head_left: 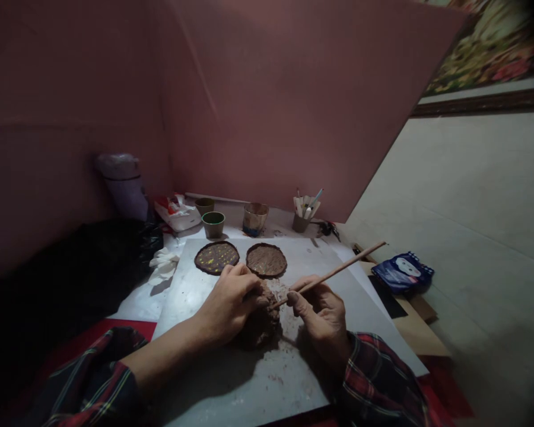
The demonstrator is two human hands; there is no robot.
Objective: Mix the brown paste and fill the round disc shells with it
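A rough lump of brown clay sits on the white board in front of me. My left hand is closed over its upper left side, fingers curled, so part of the lump is hidden. Pinched between thumb and fingers of my right hand is a thin wooden stick, slanting up to the right. Its lower tip touches the clay beside my left thumb. Behind the lump lie two flat round clay discs with raised rims: one speckled with yellow, the other plain brown.
Along the back stand a green-rimmed cup, a stained cup and a holder of pens. Crumpled tissue lies left of the white board, near a black plastic bag. At right rests a blue packet.
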